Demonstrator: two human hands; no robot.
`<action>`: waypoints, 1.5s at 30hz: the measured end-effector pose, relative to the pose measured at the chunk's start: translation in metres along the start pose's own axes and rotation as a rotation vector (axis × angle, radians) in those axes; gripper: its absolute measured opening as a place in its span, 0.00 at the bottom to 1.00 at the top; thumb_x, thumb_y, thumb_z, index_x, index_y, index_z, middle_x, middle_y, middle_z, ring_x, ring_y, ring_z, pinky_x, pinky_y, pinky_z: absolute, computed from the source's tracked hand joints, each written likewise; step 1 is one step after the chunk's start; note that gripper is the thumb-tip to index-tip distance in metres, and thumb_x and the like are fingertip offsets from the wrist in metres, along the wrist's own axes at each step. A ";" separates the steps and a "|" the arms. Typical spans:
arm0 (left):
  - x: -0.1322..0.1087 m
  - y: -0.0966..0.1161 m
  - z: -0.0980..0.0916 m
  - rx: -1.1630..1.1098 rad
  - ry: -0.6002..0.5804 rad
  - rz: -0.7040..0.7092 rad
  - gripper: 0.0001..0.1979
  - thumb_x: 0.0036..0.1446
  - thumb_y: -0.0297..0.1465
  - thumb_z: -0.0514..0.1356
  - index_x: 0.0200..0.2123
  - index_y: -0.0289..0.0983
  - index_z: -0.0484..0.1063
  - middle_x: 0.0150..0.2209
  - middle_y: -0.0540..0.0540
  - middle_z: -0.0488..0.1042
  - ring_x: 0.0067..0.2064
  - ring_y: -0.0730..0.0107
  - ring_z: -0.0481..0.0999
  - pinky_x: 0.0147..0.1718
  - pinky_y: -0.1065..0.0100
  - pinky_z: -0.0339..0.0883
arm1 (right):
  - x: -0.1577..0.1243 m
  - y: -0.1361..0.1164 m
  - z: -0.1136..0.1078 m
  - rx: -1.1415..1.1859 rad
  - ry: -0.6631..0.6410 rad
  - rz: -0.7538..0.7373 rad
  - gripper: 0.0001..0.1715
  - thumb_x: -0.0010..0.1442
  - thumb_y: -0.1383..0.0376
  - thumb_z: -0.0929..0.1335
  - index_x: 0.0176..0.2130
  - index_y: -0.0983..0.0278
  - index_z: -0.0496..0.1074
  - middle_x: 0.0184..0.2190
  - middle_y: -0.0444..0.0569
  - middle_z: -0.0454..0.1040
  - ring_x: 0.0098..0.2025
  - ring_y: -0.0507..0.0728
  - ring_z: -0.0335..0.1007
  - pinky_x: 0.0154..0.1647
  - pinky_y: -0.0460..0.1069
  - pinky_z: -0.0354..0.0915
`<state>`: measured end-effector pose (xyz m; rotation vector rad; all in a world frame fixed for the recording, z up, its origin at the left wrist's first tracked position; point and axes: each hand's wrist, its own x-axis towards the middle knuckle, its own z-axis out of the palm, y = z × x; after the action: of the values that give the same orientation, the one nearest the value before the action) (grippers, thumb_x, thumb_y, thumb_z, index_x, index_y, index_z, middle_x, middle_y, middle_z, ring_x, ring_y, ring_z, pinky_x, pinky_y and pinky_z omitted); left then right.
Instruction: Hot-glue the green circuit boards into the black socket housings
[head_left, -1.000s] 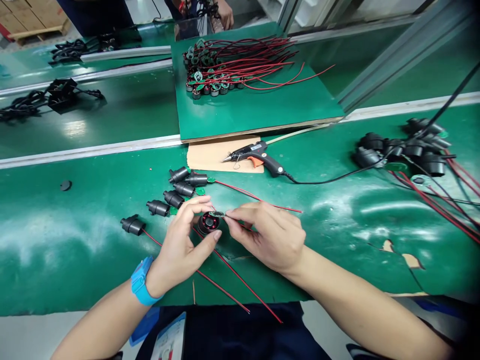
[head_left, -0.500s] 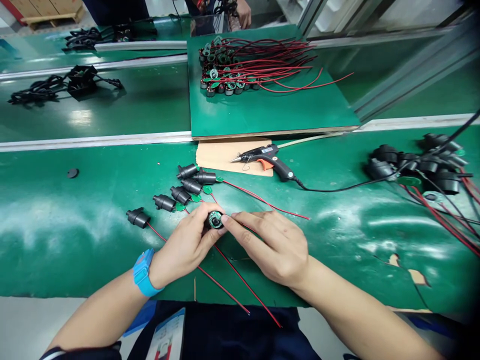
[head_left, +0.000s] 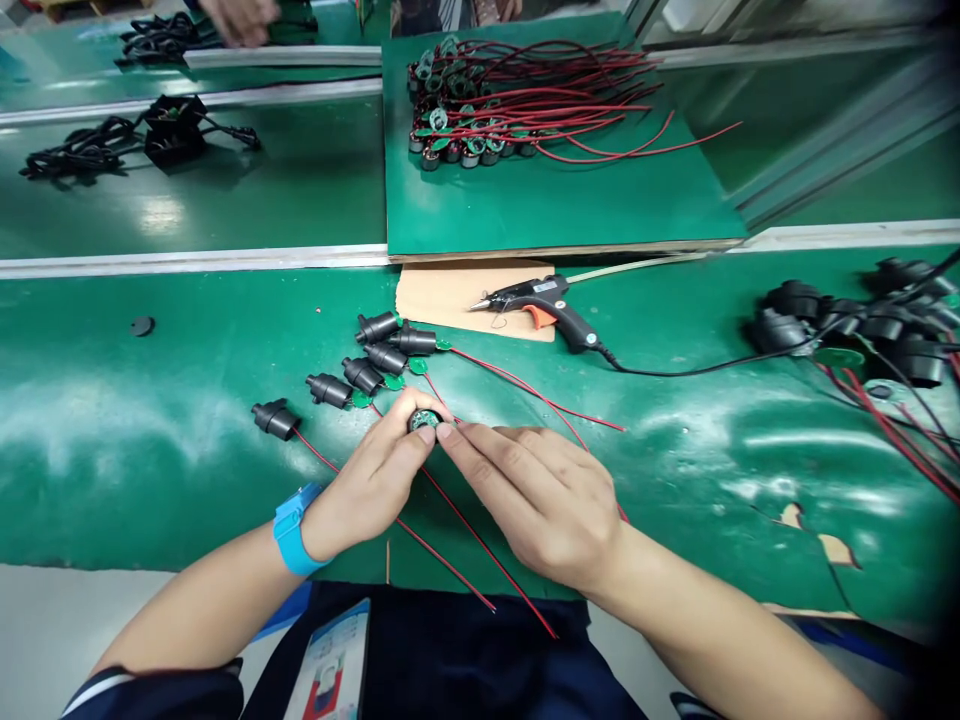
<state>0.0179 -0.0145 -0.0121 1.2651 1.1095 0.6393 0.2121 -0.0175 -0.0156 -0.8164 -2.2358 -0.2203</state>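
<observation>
Between thumb and fingers, my left hand [head_left: 390, 455] grips a small round black housing [head_left: 425, 420] with a green circuit board in its open end. My right hand [head_left: 544, 490] is closed, its fingertips pressed together at the right rim of that housing; whether they pinch a wire or the part's edge is hidden. Just beyond my hands lie several black cylindrical housings [head_left: 328, 390] with green discs and red wires [head_left: 480, 535]. One more black housing [head_left: 275, 419] rests apart on the left.
A glue gun [head_left: 551, 305] lies on a cardboard piece [head_left: 435, 290]. Behind it, a raised green board [head_left: 525, 215] bears several wired parts [head_left: 465, 130]. Black housings [head_left: 862, 315] are piled at right, black cables [head_left: 82, 150] at far left. A co-worker's hand [head_left: 240, 18] shows at the back.
The held housing has tipped, so its board faces me less, and my left thumb now lies over its rim. A co-worker's hand has appeared at the back left. The view has shifted slightly.
</observation>
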 end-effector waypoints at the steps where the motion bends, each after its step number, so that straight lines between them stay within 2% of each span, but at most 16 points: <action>1: 0.000 0.000 0.000 0.009 0.012 0.009 0.08 0.71 0.34 0.48 0.47 0.42 0.65 0.28 0.55 0.55 0.27 0.72 0.54 0.30 0.68 0.55 | -0.001 -0.001 0.000 0.048 -0.003 0.049 0.14 0.66 0.75 0.67 0.51 0.75 0.75 0.40 0.55 0.83 0.36 0.56 0.79 0.36 0.51 0.73; 4: 0.001 0.001 0.000 0.053 0.037 0.046 0.07 0.68 0.30 0.48 0.45 0.42 0.64 0.27 0.55 0.55 0.26 0.73 0.53 0.28 0.68 0.53 | -0.002 -0.004 -0.003 0.206 -0.034 0.249 0.19 0.64 0.74 0.70 0.54 0.69 0.72 0.40 0.49 0.83 0.35 0.52 0.80 0.40 0.47 0.75; 7: 0.002 0.003 0.000 0.103 0.049 0.071 0.07 0.67 0.30 0.48 0.44 0.41 0.64 0.28 0.55 0.57 0.26 0.72 0.55 0.28 0.67 0.54 | 0.000 -0.008 -0.009 0.368 -0.059 0.385 0.20 0.64 0.72 0.71 0.54 0.63 0.68 0.41 0.45 0.83 0.33 0.50 0.80 0.38 0.45 0.77; 13: 0.001 0.006 0.002 0.198 0.047 0.151 0.08 0.64 0.24 0.47 0.40 0.40 0.64 0.31 0.53 0.61 0.30 0.72 0.61 0.31 0.66 0.58 | 0.005 -0.008 -0.015 0.507 -0.021 0.481 0.20 0.63 0.71 0.72 0.53 0.62 0.68 0.39 0.44 0.83 0.35 0.49 0.81 0.39 0.41 0.76; 16: 0.001 0.004 0.002 0.299 0.087 0.219 0.08 0.64 0.23 0.49 0.41 0.40 0.64 0.36 0.51 0.66 0.36 0.71 0.65 0.38 0.65 0.61 | 0.006 0.000 -0.016 0.643 -0.160 0.538 0.13 0.64 0.67 0.72 0.49 0.64 0.71 0.33 0.42 0.80 0.29 0.47 0.77 0.32 0.40 0.73; 19: 0.000 0.002 0.003 0.368 0.098 0.235 0.08 0.64 0.24 0.50 0.42 0.40 0.65 0.38 0.50 0.67 0.39 0.69 0.66 0.41 0.64 0.62 | 0.007 0.006 -0.015 0.693 -0.327 0.512 0.03 0.68 0.66 0.69 0.40 0.64 0.73 0.27 0.40 0.75 0.23 0.46 0.69 0.25 0.42 0.67; 22: -0.001 0.004 0.003 0.321 0.067 0.210 0.08 0.65 0.25 0.49 0.42 0.39 0.64 0.38 0.50 0.67 0.38 0.69 0.66 0.41 0.64 0.63 | 0.007 0.005 -0.012 0.594 -0.282 0.430 0.06 0.68 0.69 0.66 0.38 0.65 0.74 0.27 0.42 0.75 0.24 0.47 0.69 0.25 0.44 0.64; 26: -0.002 0.006 0.004 0.142 -0.028 0.070 0.07 0.68 0.29 0.47 0.40 0.40 0.64 0.32 0.50 0.64 0.32 0.70 0.63 0.33 0.65 0.63 | 0.007 0.003 -0.013 0.451 -0.223 0.387 0.08 0.68 0.68 0.66 0.37 0.64 0.75 0.26 0.43 0.74 0.25 0.48 0.68 0.25 0.46 0.63; 30: -0.002 0.010 0.004 0.103 -0.074 0.036 0.08 0.68 0.29 0.46 0.40 0.41 0.63 0.31 0.51 0.62 0.31 0.70 0.62 0.33 0.65 0.62 | 0.006 0.008 -0.021 0.518 -0.248 0.406 0.07 0.68 0.67 0.67 0.38 0.63 0.75 0.26 0.42 0.73 0.26 0.49 0.68 0.26 0.46 0.63; 32: -0.004 0.017 -0.003 0.249 -0.093 0.109 0.07 0.67 0.27 0.46 0.40 0.41 0.63 0.33 0.50 0.65 0.34 0.69 0.65 0.36 0.65 0.64 | 0.006 0.015 -0.027 0.632 -0.321 0.413 0.06 0.69 0.65 0.68 0.40 0.62 0.76 0.28 0.43 0.75 0.27 0.49 0.70 0.29 0.46 0.66; 34: -0.012 0.026 -0.017 0.509 -0.144 0.167 0.07 0.64 0.27 0.49 0.44 0.41 0.63 0.36 0.49 0.68 0.35 0.68 0.67 0.36 0.64 0.64 | 0.005 0.023 -0.032 0.724 -0.372 0.431 0.07 0.68 0.61 0.68 0.42 0.60 0.77 0.32 0.44 0.78 0.32 0.50 0.74 0.33 0.46 0.69; 37: -0.032 0.039 -0.045 0.976 -0.185 0.083 0.11 0.63 0.30 0.53 0.49 0.41 0.61 0.36 0.49 0.70 0.31 0.68 0.69 0.31 0.64 0.62 | 0.004 0.033 -0.034 0.698 -0.318 0.464 0.08 0.67 0.58 0.70 0.43 0.58 0.77 0.37 0.44 0.81 0.37 0.52 0.77 0.37 0.46 0.72; 39: -0.045 0.043 -0.062 1.264 -0.120 -0.018 0.09 0.64 0.32 0.53 0.47 0.41 0.62 0.38 0.48 0.71 0.29 0.66 0.70 0.29 0.63 0.62 | 0.002 0.036 -0.032 0.661 -0.282 0.455 0.07 0.67 0.59 0.70 0.43 0.58 0.77 0.38 0.43 0.81 0.37 0.52 0.77 0.37 0.46 0.72; 41: -0.052 0.041 -0.076 1.476 -0.018 -0.042 0.10 0.67 0.36 0.54 0.47 0.39 0.65 0.44 0.43 0.72 0.32 0.63 0.73 0.31 0.61 0.64 | 0.000 0.038 -0.028 0.651 -0.274 0.453 0.06 0.67 0.60 0.70 0.43 0.58 0.77 0.38 0.43 0.81 0.36 0.51 0.77 0.37 0.45 0.72; 43: -0.049 0.038 -0.084 1.610 0.090 0.017 0.16 0.66 0.43 0.57 0.49 0.38 0.67 0.49 0.37 0.72 0.38 0.56 0.75 0.34 0.58 0.67 | -0.003 0.043 -0.025 0.599 -0.260 0.478 0.06 0.66 0.60 0.70 0.42 0.59 0.77 0.36 0.42 0.81 0.36 0.50 0.77 0.36 0.45 0.71; 45: -0.038 0.034 -0.088 1.703 0.176 0.118 0.20 0.64 0.45 0.61 0.51 0.37 0.69 0.52 0.35 0.72 0.44 0.48 0.74 0.38 0.53 0.68 | -0.007 0.054 -0.022 0.424 -0.210 0.505 0.07 0.66 0.60 0.70 0.41 0.60 0.78 0.36 0.44 0.81 0.35 0.52 0.77 0.38 0.46 0.71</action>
<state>-0.0705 -0.0031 0.0375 2.7105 1.7766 -0.3447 0.2622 0.0133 -0.0090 -1.1616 -2.0683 0.5811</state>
